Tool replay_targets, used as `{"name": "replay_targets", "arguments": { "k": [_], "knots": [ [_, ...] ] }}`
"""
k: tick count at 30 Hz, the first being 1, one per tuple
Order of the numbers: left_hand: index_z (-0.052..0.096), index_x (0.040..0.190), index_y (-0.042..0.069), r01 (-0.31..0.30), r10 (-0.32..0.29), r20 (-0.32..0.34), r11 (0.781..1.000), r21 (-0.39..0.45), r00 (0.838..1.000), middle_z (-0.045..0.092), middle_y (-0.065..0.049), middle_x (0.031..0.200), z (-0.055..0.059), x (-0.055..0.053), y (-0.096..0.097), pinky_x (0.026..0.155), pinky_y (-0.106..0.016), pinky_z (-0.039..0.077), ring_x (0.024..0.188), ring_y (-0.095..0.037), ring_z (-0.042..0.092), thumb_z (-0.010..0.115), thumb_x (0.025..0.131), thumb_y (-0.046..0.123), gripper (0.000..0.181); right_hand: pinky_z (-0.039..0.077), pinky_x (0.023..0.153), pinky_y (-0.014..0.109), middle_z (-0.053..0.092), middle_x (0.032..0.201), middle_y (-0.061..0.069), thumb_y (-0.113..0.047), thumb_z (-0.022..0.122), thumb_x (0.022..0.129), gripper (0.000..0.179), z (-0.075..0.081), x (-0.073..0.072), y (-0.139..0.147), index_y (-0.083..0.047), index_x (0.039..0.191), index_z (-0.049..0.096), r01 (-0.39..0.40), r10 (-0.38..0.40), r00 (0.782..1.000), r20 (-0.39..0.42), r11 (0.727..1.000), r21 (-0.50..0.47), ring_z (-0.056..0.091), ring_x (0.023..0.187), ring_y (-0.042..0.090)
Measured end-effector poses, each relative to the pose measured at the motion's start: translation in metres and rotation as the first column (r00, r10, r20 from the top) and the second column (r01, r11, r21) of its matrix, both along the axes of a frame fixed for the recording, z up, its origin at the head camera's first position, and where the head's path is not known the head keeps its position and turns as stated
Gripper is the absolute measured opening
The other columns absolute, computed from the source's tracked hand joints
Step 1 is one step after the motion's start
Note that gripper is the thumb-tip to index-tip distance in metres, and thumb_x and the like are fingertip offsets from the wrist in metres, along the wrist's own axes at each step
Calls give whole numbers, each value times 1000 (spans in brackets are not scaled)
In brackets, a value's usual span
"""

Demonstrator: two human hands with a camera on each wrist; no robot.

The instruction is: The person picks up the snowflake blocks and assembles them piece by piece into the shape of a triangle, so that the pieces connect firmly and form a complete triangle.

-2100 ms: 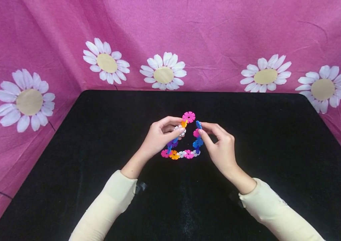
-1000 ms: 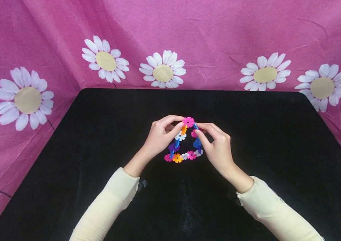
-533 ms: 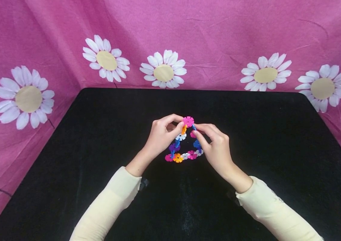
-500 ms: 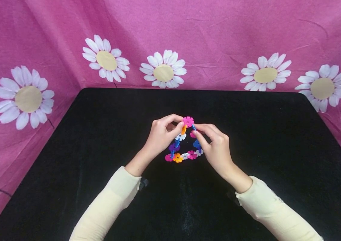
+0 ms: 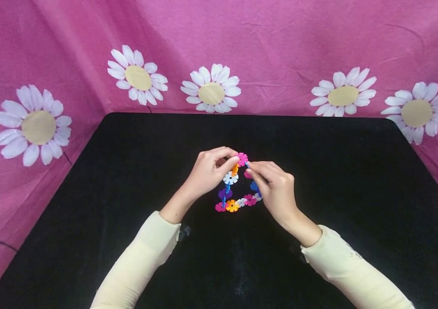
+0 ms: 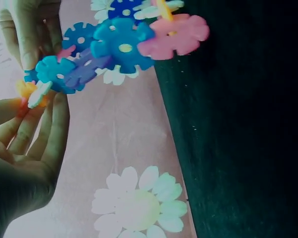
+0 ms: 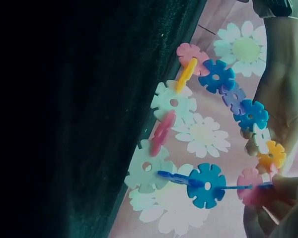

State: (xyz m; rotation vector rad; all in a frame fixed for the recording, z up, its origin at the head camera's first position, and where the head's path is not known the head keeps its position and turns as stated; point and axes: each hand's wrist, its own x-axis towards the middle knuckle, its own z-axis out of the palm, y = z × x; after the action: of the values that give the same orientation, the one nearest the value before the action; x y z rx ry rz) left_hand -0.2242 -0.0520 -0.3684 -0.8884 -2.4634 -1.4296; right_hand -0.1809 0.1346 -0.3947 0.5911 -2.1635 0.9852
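Note:
A chain of interlocking snowflake discs in pink, orange, white, blue and purple hangs as a rough triangle above the table. With thumb and fingers, my left hand (image 5: 207, 174) pinches the pink disc (image 5: 243, 159) at its top. Below that come an orange disc (image 5: 235, 170) and a white disc (image 5: 230, 177). My right hand (image 5: 278, 189) pinches a blue disc (image 5: 247, 165) edge-on against the pink one; fingers partly cover it. In the right wrist view, blue discs (image 7: 206, 186) and white discs (image 7: 149, 166) run along the lower side.
A black table (image 5: 126, 180) lies under the hands. Behind and left of it hangs a pink cloth (image 5: 273, 51) printed with large white daisies. Dark wrist devices (image 5: 184, 233) show at the sleeve cuffs.
The right hand has moved left, bringing its blue disc from apart to against the top pink disc. The chain hangs slightly lower. Left-hand fingers have shifted up to the pink disc.

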Motion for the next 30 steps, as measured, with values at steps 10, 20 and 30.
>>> {"name": "replay_targets", "arguments": {
  "k": [10,20,30],
  "knots": [
    [72,105,6,46,-43,33,995,-87,999,74,-7,95,10,-1,-4,68,-23,57,74,-13,67,66,93,17,17,49,84,6,77,94,12,-5,80,77,20,-3,-2,-1,-2,96,76,-23,21,1000,-21,998,-56,75,87,20],
    [72,108,6,55,-45,72,988,-145,996,75,-7,94,10,-6,-6,64,-20,54,70,-12,66,68,92,17,19,51,82,7,77,91,12,-1,81,74,22,-5,-3,-4,-2,95,77,-20,19,999,-37,999,-30,75,86,20],
    [72,109,9,35,-22,128,994,-105,992,76,-5,97,7,-8,-9,69,-21,57,79,-14,70,68,92,20,20,49,84,6,77,95,9,-9,81,77,23,-2,-5,-2,-4,98,76,-15,17,999,33,999,-50,74,89,18]
  ]
}}
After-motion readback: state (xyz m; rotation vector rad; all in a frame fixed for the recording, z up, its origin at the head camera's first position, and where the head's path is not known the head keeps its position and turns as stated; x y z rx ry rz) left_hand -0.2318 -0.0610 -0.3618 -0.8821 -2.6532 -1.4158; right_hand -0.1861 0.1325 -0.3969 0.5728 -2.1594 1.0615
